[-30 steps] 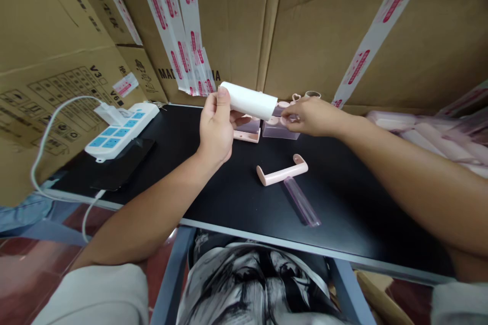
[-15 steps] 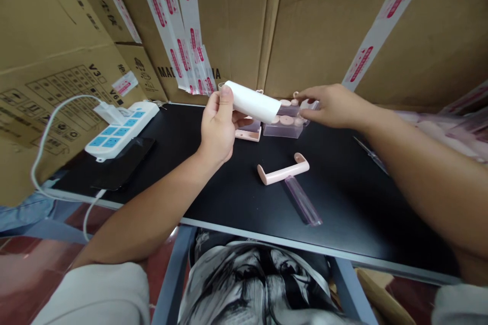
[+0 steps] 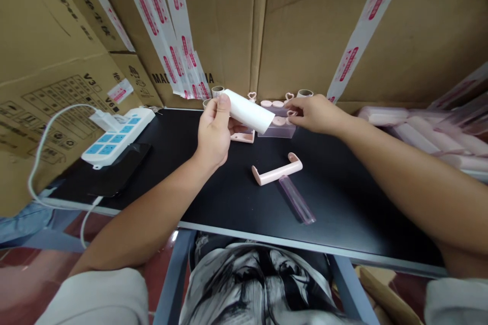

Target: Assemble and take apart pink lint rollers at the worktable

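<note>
My left hand (image 3: 215,129) grips a white roll (image 3: 248,111), tilted down to the right, above the black tabletop. Over at the back, my right hand (image 3: 314,114) has its thumb and index finger closed on a small pink heart-shaped piece (image 3: 292,112). Beneath those fingers is a clear purple tray (image 3: 276,130) with round pink pieces (image 3: 279,121) in it. Nearer the front lies a pink U-shaped holder (image 3: 277,173), its end touching a clear purple plastic strip (image 3: 298,200). Part of another pink frame (image 3: 244,137) shows below the roll.
A white power strip (image 3: 118,138) and a black phone (image 3: 124,170) with cables lie at the left. Pink packaged pieces (image 3: 438,134) are piled at the right. Cardboard walls (image 3: 305,25) stand behind the table, with small rolls (image 3: 305,93) along them.
My right hand has moved from the tray's right side onto the small pink pieces, and its fingers have closed on one. The roll stays in my left hand. The view has shifted slightly.
</note>
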Available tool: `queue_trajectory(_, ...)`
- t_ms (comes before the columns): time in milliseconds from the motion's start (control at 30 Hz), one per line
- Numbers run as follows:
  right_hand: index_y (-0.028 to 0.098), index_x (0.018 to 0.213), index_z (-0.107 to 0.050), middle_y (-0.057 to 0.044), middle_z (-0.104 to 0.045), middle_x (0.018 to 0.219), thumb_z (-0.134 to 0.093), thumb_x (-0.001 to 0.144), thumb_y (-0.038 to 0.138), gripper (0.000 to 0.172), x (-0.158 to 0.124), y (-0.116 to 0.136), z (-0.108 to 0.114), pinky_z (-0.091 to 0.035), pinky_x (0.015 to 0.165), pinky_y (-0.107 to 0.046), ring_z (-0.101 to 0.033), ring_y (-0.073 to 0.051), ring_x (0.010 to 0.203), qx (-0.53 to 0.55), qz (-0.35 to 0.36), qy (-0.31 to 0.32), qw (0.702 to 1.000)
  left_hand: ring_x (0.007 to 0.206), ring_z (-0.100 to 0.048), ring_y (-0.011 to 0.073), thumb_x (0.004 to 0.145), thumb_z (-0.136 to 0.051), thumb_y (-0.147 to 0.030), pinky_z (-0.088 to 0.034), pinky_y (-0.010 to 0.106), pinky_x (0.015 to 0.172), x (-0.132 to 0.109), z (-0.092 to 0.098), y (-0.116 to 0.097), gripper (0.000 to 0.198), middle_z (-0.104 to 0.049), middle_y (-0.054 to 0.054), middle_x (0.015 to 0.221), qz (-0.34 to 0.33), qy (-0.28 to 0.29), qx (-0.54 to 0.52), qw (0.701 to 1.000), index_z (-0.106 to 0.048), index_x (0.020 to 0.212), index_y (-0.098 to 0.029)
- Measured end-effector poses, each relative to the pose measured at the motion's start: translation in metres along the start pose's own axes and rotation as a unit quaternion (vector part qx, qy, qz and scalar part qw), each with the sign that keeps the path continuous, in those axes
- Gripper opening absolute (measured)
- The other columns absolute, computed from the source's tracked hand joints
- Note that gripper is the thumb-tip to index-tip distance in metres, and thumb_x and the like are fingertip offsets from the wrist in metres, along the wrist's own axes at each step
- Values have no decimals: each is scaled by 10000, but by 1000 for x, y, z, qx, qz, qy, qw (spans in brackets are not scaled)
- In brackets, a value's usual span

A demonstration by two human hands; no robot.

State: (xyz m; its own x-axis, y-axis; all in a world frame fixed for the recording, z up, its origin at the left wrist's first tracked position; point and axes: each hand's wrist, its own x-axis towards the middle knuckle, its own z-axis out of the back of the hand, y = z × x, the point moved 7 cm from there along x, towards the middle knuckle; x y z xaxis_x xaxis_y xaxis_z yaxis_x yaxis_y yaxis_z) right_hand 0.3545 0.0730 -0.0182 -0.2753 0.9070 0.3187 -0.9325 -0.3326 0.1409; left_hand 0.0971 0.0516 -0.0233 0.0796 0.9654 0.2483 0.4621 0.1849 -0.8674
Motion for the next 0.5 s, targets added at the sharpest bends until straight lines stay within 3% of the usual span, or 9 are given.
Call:
queue_trajectory(167,237,1263,-738,-96,-784,1163,-646,868,349,420,-15,21,28,-557,943,-465,-738,-311,1003,55,7,-75,996,912,-776,247,899,-688,-659,-663,334,758,-2,-4,3,492,-750,82,1008,11,20,8,1000,-674,1114,-217)
queue_trajectory(233,274,1334,-700,-86,-754,1261,-685,860,379,485,-27,44,43,-541,1012,-489,-720,-328,1086,112,44,-112,986,879,-776,246,919,-655,-665,-665,342,732,-4,-6,6,506,-750,96,1018,30,29,4,999,-678,1135,-207)
queue_trajectory(333,290,1425,-630,-92,-695,1386,-790,800,442,663,-47,86,54,-518,1065,-524,-679,-362,1193,196,119,-117,966,827,-773,239,942,-605,-684,-663,350,691,-9,-13,13,547,-759,109,1019,69,49,6,996,-671,1174,-193)
queue_trajectory(433,333,1361,-653,-78,-707,1355,-852,771,455,634,-62,111,63,-492,1100,-549,-640,-383,1260,257,138,-149,945,827,-781,244,934,-585,-717,-654,328,668,-18,-23,21,588,-774,119,995,116,93,20,989,-655,1182,-189)
queue_trajectory(500,364,1358,-619,-63,-726,1297,-854,791,434,618,-70,112,74,-524,1049,-532,-672,-362,1197,310,127,-192,923,826,-789,250,930,-567,-738,-643,316,639,-23,-29,24,603,-777,127,1030,134,125,30,983,-626,1210,-206)
